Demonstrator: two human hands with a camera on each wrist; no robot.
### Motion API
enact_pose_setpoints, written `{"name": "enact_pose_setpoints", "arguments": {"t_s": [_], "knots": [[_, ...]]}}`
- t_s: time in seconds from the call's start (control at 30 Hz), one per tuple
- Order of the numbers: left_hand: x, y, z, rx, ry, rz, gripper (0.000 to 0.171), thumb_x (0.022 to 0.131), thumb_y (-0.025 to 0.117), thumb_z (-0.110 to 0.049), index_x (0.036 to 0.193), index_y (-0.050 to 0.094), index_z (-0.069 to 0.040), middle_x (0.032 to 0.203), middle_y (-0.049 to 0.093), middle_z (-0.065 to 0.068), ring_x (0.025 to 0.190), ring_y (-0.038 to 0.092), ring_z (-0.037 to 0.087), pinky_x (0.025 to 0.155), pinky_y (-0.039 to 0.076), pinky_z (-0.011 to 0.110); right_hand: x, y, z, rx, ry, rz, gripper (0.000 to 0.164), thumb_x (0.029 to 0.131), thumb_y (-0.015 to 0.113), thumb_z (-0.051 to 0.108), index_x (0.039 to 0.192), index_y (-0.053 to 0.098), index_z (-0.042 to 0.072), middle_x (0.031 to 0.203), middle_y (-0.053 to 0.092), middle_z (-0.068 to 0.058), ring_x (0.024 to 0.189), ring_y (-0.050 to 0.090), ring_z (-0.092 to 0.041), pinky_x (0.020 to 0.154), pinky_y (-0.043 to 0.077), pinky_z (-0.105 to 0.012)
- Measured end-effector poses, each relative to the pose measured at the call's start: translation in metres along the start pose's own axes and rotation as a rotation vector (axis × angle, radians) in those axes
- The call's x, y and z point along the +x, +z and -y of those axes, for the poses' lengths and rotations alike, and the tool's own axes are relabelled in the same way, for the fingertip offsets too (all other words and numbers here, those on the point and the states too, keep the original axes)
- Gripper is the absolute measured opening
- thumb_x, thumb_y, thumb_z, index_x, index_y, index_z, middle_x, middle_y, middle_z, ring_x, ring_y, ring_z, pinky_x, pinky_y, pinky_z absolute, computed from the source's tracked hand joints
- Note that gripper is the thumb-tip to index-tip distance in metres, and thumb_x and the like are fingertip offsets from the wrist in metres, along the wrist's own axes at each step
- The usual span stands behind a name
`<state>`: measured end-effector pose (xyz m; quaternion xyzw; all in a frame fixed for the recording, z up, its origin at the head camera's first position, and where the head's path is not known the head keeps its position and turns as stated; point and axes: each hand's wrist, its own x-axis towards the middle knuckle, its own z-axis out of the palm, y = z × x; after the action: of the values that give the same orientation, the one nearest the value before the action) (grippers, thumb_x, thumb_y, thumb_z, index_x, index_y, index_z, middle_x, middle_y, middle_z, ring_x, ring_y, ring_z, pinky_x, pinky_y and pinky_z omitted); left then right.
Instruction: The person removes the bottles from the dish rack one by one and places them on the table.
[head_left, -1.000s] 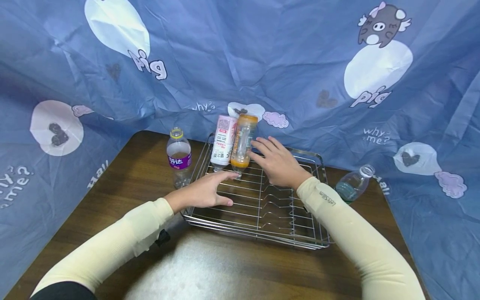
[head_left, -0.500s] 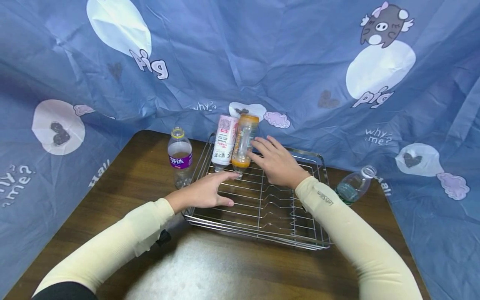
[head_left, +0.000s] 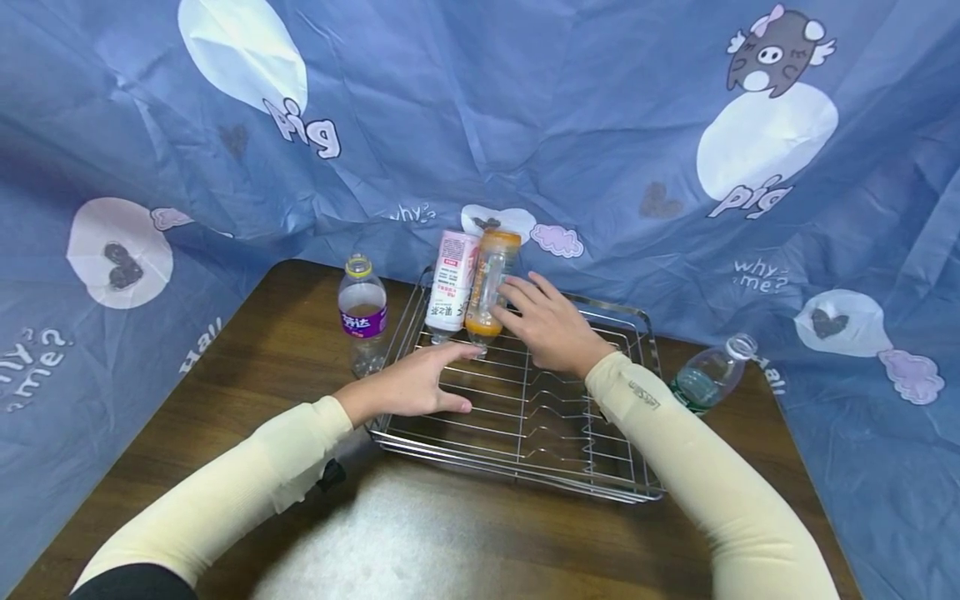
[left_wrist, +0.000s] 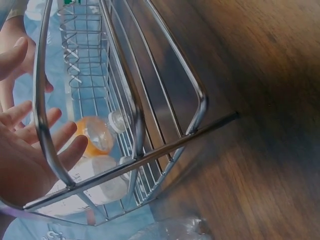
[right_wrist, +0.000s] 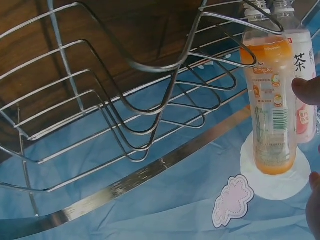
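Note:
A wire dish rack (head_left: 517, 467) stands on the table. Two drink bottles lean neck-down at its far left: a white and pink one (head_left: 448, 292) and a clear one with orange ends (head_left: 480, 287). My right hand (head_left: 551, 327) is just right of the orange-ended bottle, fingers loosely bent and fingertips right at its side. Over the rack's left part, my left hand (head_left: 414, 382) has its thumb and fingers spread, close below the two bottle necks. In the left wrist view, the left hand (left_wrist: 30, 155) shows nothing in its fingers.
A clear bottle with a purple label (head_left: 363, 323) stands left of the rack. To the right is another clear bottle (head_left: 708, 375), partly hidden by the right sleeve. A blue printed cloth (head_left: 600, 167) hangs behind the brown table (head_left: 450, 542).
My right hand has shifted slightly left, closer to the orange-ended bottle. The left hand and the bottles hold their places, while the head view has turned a little.

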<state>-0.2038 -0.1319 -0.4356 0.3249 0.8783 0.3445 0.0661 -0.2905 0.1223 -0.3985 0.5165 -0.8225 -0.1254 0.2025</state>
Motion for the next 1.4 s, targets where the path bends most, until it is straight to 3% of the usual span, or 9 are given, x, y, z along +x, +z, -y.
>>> {"name": "enact_pose_setpoints", "arguments": {"t_s": [0.43,0.83,1.23,1.4], "knots": [[0.002,-0.002,-0.004,-0.003,-0.011,0.004,0.082,0.084,0.082,-0.036,0.151,0.044,-0.007,0.145,0.055,0.011,0.136,0.047,0.03,0.117,0.033,0.048,0.012,0.01,0.003,-0.043,-0.034,0.068,0.069,0.076,0.083,0.015,0.14,0.057,0.013,0.148,0.048,-0.015,0.141,0.037,-0.034,0.121,0.022,-0.053],[0.002,-0.004,0.0,0.009,0.002,-0.003,0.083,0.083,0.083,-0.035,0.151,0.044,-0.009,0.146,0.054,0.011,0.137,0.047,0.029,0.117,0.033,0.045,0.026,0.021,0.003,-0.103,-0.082,0.077,0.066,0.079,0.084,0.017,0.14,0.058,0.016,0.144,0.05,-0.015,0.139,0.039,-0.035,0.119,0.027,-0.053],[0.002,-0.003,0.0,0.012,0.011,-0.009,0.083,0.082,0.084,-0.035,0.15,0.045,-0.005,0.147,0.053,0.013,0.137,0.046,0.03,0.117,0.033,0.047,0.029,0.029,0.004,-0.121,-0.097,0.057,0.06,0.084,0.078,0.013,0.141,0.058,0.014,0.142,0.052,-0.014,0.138,0.041,-0.034,0.118,0.028,-0.054],[0.001,-0.003,0.001,0.012,0.005,-0.01,0.083,0.083,0.083,-0.037,0.151,0.044,-0.009,0.149,0.051,0.012,0.139,0.045,0.03,0.117,0.032,0.048,0.031,0.034,0.004,-0.131,-0.109,0.069,0.062,0.083,0.079,0.014,0.141,0.058,0.014,0.144,0.051,-0.014,0.138,0.04,-0.034,0.118,0.029,-0.054]]}}
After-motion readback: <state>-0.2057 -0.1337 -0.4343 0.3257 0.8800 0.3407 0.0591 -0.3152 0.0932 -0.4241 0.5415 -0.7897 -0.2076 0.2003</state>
